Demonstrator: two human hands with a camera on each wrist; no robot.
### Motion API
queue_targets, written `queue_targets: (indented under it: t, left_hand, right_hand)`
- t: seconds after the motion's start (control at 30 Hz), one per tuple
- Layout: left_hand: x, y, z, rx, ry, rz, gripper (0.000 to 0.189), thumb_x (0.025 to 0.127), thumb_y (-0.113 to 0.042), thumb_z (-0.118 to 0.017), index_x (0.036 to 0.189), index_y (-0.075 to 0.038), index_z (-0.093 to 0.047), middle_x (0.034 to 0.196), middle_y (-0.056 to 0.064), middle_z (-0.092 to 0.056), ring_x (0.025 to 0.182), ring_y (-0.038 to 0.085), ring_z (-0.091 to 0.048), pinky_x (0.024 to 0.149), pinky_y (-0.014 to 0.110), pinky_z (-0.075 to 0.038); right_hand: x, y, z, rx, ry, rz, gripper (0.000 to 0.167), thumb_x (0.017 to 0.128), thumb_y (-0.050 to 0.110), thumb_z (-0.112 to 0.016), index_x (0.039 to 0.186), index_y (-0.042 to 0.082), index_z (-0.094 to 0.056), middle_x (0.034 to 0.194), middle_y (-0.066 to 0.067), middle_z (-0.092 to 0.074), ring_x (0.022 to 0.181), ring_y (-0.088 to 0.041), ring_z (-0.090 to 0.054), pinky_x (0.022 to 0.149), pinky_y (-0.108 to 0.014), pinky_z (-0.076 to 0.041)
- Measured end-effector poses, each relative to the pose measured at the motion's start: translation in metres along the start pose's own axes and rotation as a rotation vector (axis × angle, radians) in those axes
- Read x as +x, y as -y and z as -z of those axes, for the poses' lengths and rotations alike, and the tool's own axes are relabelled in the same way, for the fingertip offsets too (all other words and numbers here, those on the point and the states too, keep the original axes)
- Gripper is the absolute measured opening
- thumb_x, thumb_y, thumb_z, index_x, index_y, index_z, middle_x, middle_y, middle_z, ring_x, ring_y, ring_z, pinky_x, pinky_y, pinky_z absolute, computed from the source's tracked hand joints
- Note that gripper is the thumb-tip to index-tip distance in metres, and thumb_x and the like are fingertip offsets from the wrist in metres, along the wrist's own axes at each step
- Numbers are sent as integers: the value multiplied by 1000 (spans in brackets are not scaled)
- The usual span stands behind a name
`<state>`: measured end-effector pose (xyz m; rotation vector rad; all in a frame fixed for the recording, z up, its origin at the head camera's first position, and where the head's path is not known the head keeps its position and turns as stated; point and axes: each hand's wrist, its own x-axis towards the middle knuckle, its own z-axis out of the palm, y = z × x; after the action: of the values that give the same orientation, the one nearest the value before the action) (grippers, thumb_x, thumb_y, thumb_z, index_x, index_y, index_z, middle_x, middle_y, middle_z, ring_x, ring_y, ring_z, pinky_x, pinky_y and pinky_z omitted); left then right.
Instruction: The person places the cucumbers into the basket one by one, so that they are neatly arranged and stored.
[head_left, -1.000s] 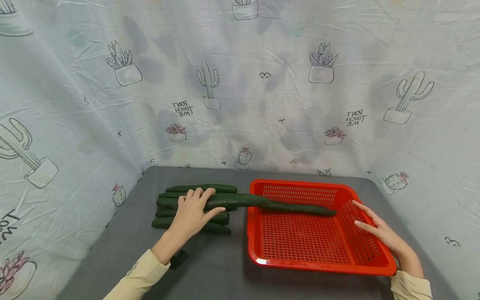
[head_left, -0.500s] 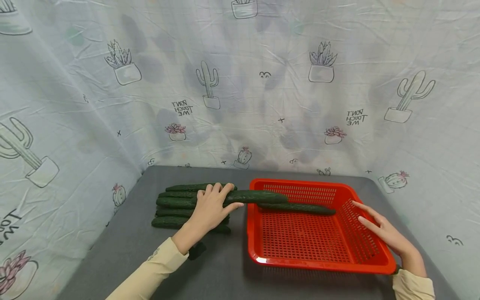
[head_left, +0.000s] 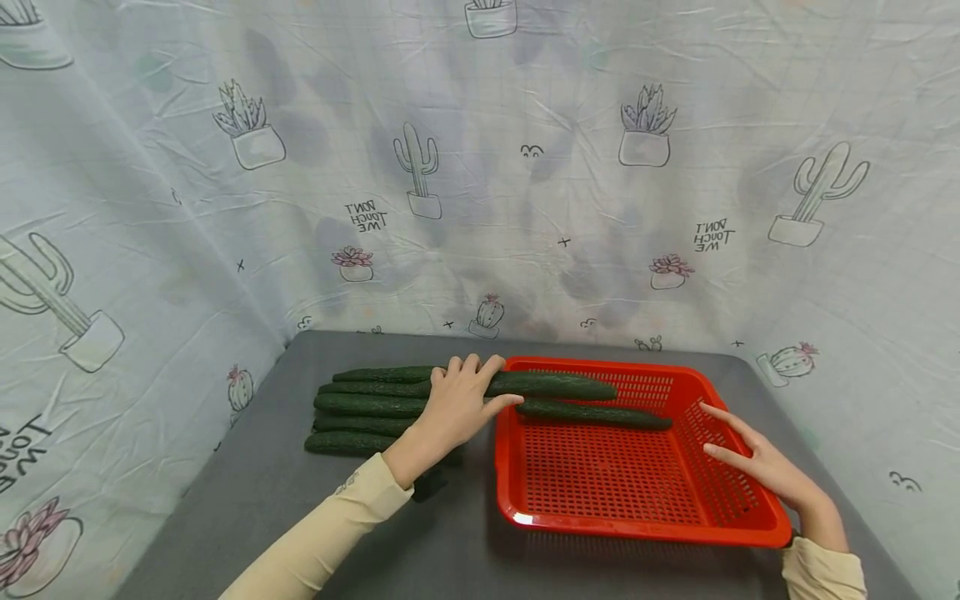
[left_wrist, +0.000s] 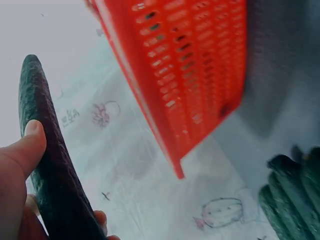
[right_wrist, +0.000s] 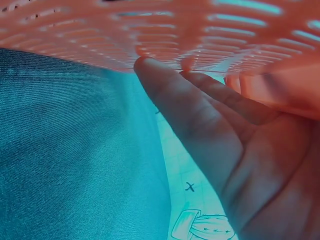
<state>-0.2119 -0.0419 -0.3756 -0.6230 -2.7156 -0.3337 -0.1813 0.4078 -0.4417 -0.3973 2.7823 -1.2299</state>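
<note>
My left hand (head_left: pixel 453 408) grips a long dark green cucumber (head_left: pixel 555 384), its far part extending over the left side of the red plastic basket (head_left: pixel 637 531). In the left wrist view the thumb lies along this cucumber (left_wrist: pixel 55 165), clear of the basket (left_wrist: pixel 185 65). Another cucumber (head_left: pixel 592 415) lies inside the basket near its back wall. My right hand (head_left: pixel 776 475) holds the basket's right side, thumb and forefinger showing over the inner wall. From the right wrist, other fingers of this hand (right_wrist: pixel 215 130) touch the slotted wall from outside.
Several cucumbers (head_left: pixel 367 406) lie side by side on the grey table (head_left: pixel 247 508), left of the basket. A pale curtain (head_left: pixel 480 167) printed with cacti hangs behind and on both sides.
My left hand has carried its cucumber rightward from above the row until much of it is over the basket. The right hand and the basket stay almost where they were.
</note>
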Motion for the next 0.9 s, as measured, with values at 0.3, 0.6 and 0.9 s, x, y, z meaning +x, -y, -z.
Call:
queue_targets:
  t: [0.3, 0.6, 0.9]
  left_hand:
    - [17, -26, 3, 47, 47, -19, 57, 85, -69, -36, 123, -27, -44, 90, 2, -45, 72, 21, -35, 61, 33, -25]
    - [32, -53, 0, 26, 121, -7, 61, 85, -70, -36, 130, -30, -40, 94, 2, -49, 76, 22, -39, 65, 35, -29]
    - [47, -79, -7, 19, 194, 11, 63, 84, -71, -35, 132, -31, -37, 108, 6, -53, 89, 29, -46, 76, 46, -38]
  right_hand:
    - [-1, -1, 0, 47, 7, 3, 61, 95, 21, -53, 148, 21, -23, 152, -11, -19, 115, 25, -16, 89, -68, -25]
    - [-2, -1, -1, 60, 10, 9, 61, 94, 19, -53, 148, 19, -23, 148, 10, -23, 115, 25, -17, 89, -69, -24]
    - [-1, -1, -1, 57, 13, 3, 61, 95, 19, -52, 148, 20, -23, 150, 5, -22, 115, 25, -18, 89, -68, -25]
